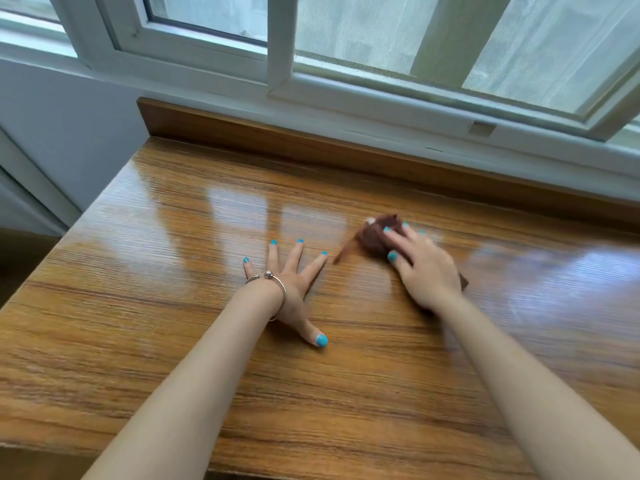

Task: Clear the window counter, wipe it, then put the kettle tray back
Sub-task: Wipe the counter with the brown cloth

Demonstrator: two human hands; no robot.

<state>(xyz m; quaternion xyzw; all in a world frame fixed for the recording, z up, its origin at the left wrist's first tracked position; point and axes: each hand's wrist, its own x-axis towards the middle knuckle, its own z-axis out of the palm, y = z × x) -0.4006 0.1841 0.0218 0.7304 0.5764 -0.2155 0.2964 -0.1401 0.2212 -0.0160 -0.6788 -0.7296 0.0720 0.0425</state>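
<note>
A glossy wooden window counter (173, 341) fills the view. My left hand (291, 282) lies flat on it near the middle, fingers spread. To its right, my right hand (426, 268) presses a crumpled brown cloth (372, 233) onto the counter, fingers laid over it; the cloth and hand are blurred by motion. Part of the cloth pokes out under the wrist. No kettle tray is in view.
A raised wooden lip (277, 136) runs along the back of the counter below the white window frame (277, 46). The counter's left edge (69, 237) drops off beside a white wall. The near edge runs along the bottom of the view.
</note>
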